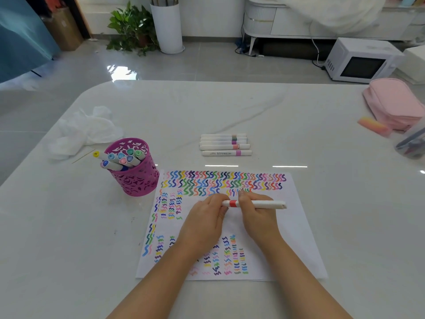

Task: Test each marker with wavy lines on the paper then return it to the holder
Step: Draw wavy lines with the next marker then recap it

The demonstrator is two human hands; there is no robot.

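A red-banded marker [259,204] is held level over the paper [296,229], its left end gripped by the left hand [204,219] and its barrel by the right hand [256,218]. Light, stiff and smooth, it is judged best held mid-barrel; the holder [135,178] is seen at left.

We sit in a home's living room: beyond our white marble-patterned desk [230,107], a leafy green potted plant [131,28], a white legged cabinet [259,19] and a white microwave [363,61] stand on glossy grey floor tiles [207,63].
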